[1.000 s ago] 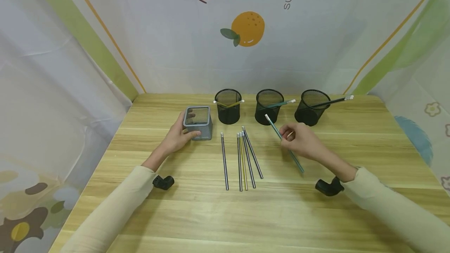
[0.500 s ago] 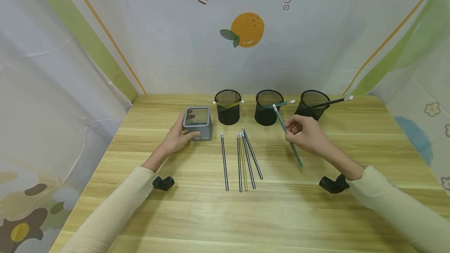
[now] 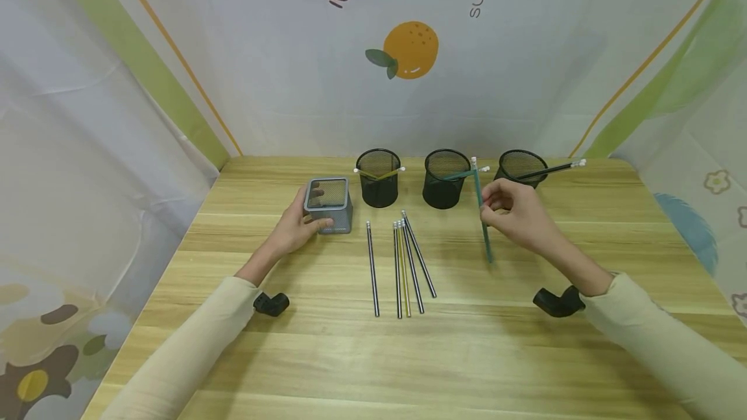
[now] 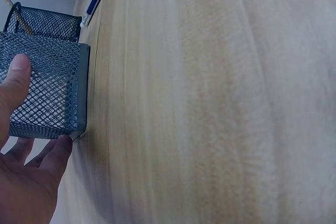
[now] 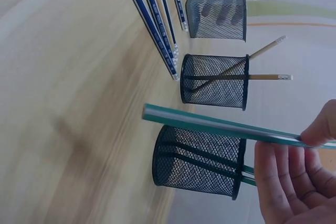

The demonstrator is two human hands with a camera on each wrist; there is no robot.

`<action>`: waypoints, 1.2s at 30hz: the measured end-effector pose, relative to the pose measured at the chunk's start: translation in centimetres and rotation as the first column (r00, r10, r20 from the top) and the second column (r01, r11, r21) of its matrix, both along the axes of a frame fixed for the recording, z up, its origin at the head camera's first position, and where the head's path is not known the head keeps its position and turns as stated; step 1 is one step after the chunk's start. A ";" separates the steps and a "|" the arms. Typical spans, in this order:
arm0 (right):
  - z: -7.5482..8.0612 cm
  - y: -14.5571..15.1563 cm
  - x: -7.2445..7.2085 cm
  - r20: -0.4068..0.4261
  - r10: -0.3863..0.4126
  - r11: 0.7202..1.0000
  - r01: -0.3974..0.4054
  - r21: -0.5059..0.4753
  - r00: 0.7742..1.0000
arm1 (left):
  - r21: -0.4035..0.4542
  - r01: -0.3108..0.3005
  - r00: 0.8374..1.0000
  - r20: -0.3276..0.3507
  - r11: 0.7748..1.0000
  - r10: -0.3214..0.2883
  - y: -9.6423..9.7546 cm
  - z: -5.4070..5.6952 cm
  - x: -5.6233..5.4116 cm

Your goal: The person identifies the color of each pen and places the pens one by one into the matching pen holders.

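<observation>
While your left hand (image 3: 297,225) has stayed put over the last second, your right hand (image 3: 516,216) has carried the green pencil (image 5: 220,126) farther along the bench (image 3: 327,355) toward the cups. The pencil slanted away to the left at first; now you have it close to upright, white eraser uppermost. Your right fingers pinch it partway along, thumb against the other fingers.

Seen from the head, its eraser end is just beside the right edge of the middle cup (image 3: 440,193), where green pencils already lean out over the rim; you can't tell whether they touch. The right wrist view shows the blunt lower end outside that cup and clear of the bench. For the work, the lift looks done and the turn nearly so, but the pencil is not inside any cup.

Your left fingers hold the grey square holder (image 3: 344,212) round its side, thumb in front, and it hasn't shifted. The five loose pencils (image 3: 373,271), four dark and one yellow, lie where they lay, so that part of the work appears untouched. Yellow pencils sit in the left cup (image 3: 380,193), dark ones in the right cup (image 3: 513,161), which your right hand now partly hides.
</observation>
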State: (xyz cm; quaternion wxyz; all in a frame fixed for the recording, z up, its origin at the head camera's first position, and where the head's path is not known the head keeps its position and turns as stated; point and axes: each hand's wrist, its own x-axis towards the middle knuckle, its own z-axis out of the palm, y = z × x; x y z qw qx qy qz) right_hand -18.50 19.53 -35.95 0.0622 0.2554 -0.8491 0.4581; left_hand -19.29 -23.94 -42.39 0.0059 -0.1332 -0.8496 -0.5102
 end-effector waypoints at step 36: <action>2.7 3.0 -3.7 -0.081 -0.171 0.749 0.076 -0.658 0.982 | 0.013 0.007 1.000 0.006 1.000 -0.007 -0.2 -0.2 -0.1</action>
